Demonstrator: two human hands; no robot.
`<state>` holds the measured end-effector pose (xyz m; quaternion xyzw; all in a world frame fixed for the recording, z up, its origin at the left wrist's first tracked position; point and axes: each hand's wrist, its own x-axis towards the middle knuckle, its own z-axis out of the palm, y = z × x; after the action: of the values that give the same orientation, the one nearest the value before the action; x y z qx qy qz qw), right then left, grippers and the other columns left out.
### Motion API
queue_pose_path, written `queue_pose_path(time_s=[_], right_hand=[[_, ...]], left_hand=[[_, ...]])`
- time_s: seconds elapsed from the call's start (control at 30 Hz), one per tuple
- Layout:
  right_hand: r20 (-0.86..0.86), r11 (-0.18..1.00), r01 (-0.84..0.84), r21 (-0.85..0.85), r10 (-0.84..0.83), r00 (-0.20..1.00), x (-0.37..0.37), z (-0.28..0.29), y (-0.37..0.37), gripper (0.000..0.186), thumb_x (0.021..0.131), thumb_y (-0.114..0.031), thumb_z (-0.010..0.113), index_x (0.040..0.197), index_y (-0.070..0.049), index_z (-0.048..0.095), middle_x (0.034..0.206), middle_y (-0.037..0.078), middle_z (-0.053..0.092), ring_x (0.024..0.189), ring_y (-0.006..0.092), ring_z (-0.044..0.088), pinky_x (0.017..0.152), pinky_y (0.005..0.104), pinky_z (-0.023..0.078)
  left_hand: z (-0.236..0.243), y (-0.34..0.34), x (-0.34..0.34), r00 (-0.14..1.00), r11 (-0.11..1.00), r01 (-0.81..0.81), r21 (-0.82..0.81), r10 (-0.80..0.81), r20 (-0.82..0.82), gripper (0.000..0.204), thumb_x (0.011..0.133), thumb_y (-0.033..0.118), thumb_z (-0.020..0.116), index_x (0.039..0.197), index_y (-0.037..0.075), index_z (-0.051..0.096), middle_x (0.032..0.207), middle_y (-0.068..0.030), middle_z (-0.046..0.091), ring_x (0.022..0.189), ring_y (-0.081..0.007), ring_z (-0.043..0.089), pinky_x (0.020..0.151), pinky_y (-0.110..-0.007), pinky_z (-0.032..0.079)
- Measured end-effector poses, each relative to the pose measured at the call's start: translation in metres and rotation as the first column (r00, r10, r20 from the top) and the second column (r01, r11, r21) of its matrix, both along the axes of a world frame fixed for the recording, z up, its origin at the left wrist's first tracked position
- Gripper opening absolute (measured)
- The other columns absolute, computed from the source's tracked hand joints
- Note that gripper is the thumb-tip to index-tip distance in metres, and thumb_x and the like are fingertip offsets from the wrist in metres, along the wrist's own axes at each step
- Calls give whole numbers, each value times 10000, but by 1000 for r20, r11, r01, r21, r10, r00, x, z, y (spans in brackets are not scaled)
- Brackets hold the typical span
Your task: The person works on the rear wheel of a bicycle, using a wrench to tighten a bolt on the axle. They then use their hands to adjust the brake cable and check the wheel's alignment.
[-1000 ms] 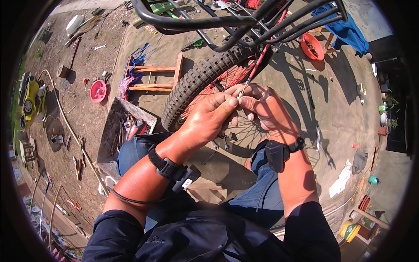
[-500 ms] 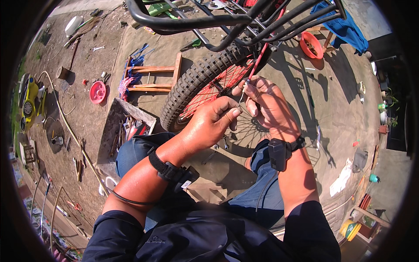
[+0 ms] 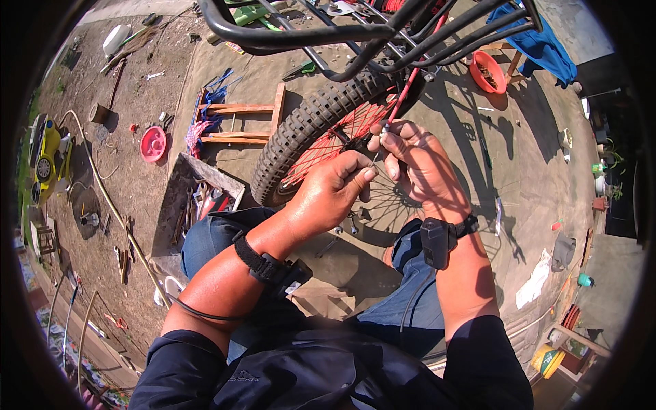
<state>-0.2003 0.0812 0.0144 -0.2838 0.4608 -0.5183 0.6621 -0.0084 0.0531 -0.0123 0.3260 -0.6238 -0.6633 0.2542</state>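
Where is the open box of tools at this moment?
In the head view, the open box of tools sits left of centre, beside the person's left knee and just below the wooden frame in the picture.

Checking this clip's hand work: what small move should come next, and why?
Probably a gentle pull on the thin strand with the left hand, the right hand steadying the small fitting. The left hand pinches the strand's lower part, the right grips the fitting at the red casing's end, and the strand shows bare between them.
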Motion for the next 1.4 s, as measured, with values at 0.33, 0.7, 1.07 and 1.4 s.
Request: queue_pose_path(time_s=[0.33,0.7,1.07,1.4], right_hand=[[-6,998,53,-38,-53,999,0,-6,-5,269,970,-111,642,1211,-15,572,980,100,679,591,74,540,507,201,436],[-106,997,25,-75,-32,994,0,2,-4,335,920,-225,705,1186,-38,624,882,-14,601,673,45,501,612,187,419],[-97,999,14,-29,-16,995,-10,3,-1,312,905,-212,715,1139,-25,626,881,-23,603,687,41,503,616,184,421],[-212,998,-10,-55,-2,977,-7,1,-3,286,909,-250,704,1067,-22,638,842,-14,602,720,59,524,651,209,421]], left_hand=[[13,-9,2,995,992,91,86,-95,36,153,1026,154,570,1033,6,607,796,-34,648,745,-92,604,658,-276,500],[12,-20,-16,990,989,-54,136,71,-121,226,1024,173,566,1146,-8,622,859,-45,694,797,-114,647,735,-287,513],[7,-17,-21,989,931,-142,-336,151,0,141,950,122,645,1056,29,633,745,-113,647,681,-233,649,623,-360,513],[0,-16,-18,967,833,-82,-547,200,159,119,944,88,622,1042,27,648,771,-114,665,691,-261,673,633,-360,525]])
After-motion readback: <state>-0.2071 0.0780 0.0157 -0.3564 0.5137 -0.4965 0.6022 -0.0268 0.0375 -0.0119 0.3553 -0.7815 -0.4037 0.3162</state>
